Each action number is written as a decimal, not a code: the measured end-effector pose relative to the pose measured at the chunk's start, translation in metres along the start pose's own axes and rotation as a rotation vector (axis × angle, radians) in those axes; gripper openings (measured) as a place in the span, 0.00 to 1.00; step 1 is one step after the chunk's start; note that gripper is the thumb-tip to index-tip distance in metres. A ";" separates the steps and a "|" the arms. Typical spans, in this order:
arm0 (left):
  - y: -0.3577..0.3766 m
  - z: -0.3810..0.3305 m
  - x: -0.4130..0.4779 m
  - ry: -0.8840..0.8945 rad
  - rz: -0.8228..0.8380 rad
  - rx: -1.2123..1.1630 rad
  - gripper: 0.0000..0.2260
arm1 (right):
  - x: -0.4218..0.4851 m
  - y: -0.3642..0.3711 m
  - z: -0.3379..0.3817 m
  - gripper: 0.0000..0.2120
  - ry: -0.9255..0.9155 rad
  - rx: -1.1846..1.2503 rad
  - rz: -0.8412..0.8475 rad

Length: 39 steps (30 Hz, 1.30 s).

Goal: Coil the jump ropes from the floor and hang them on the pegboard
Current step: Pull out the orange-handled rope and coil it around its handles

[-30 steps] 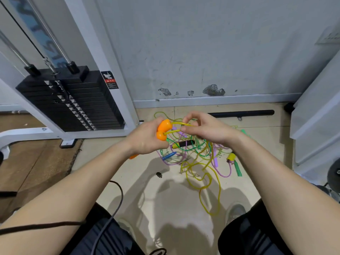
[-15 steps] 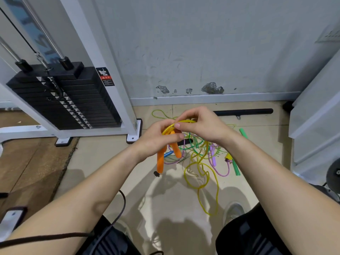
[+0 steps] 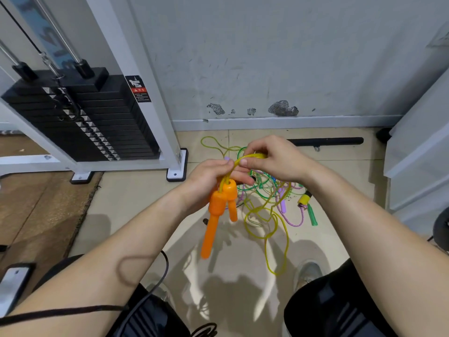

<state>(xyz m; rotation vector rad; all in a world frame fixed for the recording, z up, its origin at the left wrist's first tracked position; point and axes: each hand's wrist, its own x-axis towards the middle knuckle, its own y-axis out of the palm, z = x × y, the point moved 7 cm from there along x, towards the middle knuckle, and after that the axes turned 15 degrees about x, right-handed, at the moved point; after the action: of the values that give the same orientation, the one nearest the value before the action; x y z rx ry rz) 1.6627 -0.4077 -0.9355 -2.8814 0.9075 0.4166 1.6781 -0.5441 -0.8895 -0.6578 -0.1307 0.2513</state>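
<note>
I log left hand curled round yellow jump rope above its two dangling orange handles; right hand pinches the loop, apparently thumb-to-forefinger; other ropes tangled on floor below

Orange handles, yellow rope. In pile: green rope, purple speckled rope, green handle, purple handle. Black weight stack, white frame. Beige tiles, brown mat, grey wall with dark chipped patches.
</note>
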 end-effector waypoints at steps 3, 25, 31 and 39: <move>-0.006 0.003 0.001 -0.003 -0.026 -0.017 0.15 | 0.000 0.005 -0.002 0.09 0.033 0.029 0.056; 0.012 0.015 0.000 -0.038 0.063 0.045 0.15 | -0.003 0.005 -0.020 0.09 0.158 0.215 -0.228; 0.013 0.013 -0.002 -0.040 0.055 0.017 0.19 | -0.001 0.007 -0.016 0.08 0.106 0.215 -0.253; 0.009 0.013 -0.003 -0.025 -0.005 -0.064 0.11 | -0.002 0.010 -0.016 0.08 0.049 0.467 0.001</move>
<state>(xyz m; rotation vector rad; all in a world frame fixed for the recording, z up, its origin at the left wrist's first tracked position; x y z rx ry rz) 1.6524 -0.4110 -0.9468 -2.9286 0.8998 0.4888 1.6779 -0.5470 -0.9084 -0.1995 -0.0217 0.2551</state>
